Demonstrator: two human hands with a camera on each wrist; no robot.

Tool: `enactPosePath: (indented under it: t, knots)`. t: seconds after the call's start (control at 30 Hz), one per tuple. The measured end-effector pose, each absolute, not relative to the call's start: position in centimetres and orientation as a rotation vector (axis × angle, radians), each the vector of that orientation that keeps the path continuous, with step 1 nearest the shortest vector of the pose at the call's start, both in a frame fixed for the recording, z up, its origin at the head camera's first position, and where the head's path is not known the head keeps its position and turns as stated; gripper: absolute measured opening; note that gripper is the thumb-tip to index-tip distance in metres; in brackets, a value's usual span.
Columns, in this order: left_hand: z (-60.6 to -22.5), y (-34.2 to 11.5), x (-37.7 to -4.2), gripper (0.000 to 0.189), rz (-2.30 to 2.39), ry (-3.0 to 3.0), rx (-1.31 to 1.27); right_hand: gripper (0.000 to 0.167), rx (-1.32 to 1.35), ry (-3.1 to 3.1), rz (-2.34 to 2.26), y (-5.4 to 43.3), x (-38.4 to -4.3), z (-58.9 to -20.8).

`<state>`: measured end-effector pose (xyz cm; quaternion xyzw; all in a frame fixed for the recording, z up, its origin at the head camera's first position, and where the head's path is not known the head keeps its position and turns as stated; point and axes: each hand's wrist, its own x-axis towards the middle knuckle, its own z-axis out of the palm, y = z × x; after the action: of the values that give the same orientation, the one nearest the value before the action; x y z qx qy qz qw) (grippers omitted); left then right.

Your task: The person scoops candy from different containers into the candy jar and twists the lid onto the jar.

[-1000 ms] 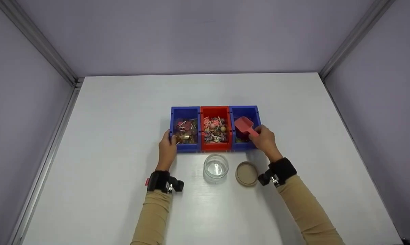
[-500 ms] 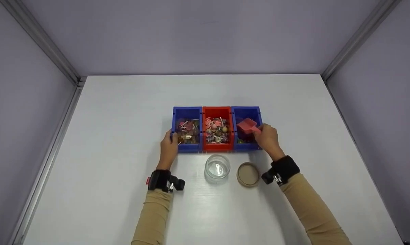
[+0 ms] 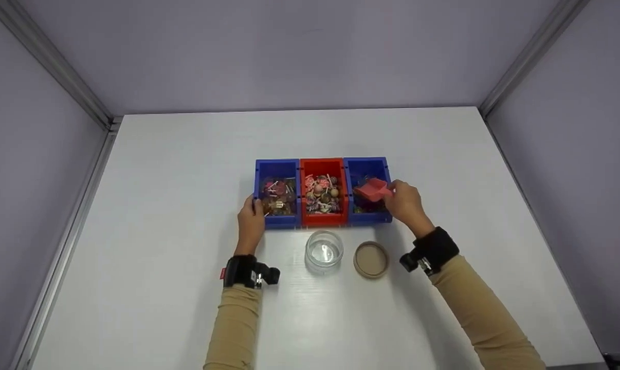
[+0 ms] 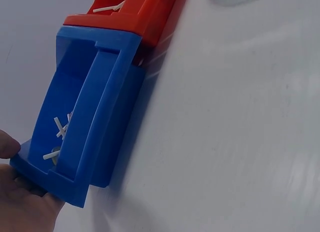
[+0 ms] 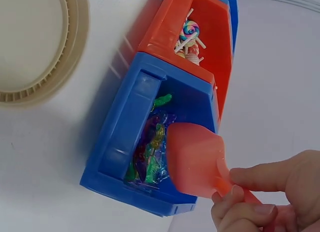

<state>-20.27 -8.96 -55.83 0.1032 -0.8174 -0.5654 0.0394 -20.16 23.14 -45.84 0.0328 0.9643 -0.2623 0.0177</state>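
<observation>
My right hand [image 3: 406, 203] holds a pink scoop [image 5: 195, 157] by its handle, thumb along one side. The scoop's bowl is tilted over the right blue bin [image 5: 112, 147], above shiny, colourful translucent pieces [image 5: 152, 152]. Whether the bowl touches them or carries any, I cannot tell. At the other end, my left hand [image 3: 251, 226] grips the side rim of the left blue bin [image 4: 102, 122], thumb over the top edge and fingers below. Small lollipops [image 3: 278, 189] with white sticks lie in that bin. Between the blue bins stands a red bin [image 3: 324, 220] with more mini lollipops [image 5: 190, 31].
A clear glass jar [image 3: 324, 252] stands uncovered in front of the red bin. To its right lies a round beige lid [image 3: 371, 259], inner side up. All rest on a white table [image 3: 161, 205] with grey walls behind and at both sides.
The right hand has shifted slightly away from me and turned, so the scoop's bowl is tilted more. My left hand keeps its grip on the left bin.
</observation>
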Motion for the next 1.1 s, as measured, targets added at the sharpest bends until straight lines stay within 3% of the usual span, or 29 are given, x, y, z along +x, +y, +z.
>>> enactPosePath:
  t: [0.9,1.1]
  knots:
    - [-55.8,-8.7,-20.1,0.039,-1.696,-2.485,0.337,0.029,0.158,2.805,-0.458,22.7,-21.2,-40.3]
    - [-55.8,-8.7,-20.2,0.040,-1.697,-2.486,0.336,0.042,0.167,2.778,-0.410,22.9,-21.6,-39.9]
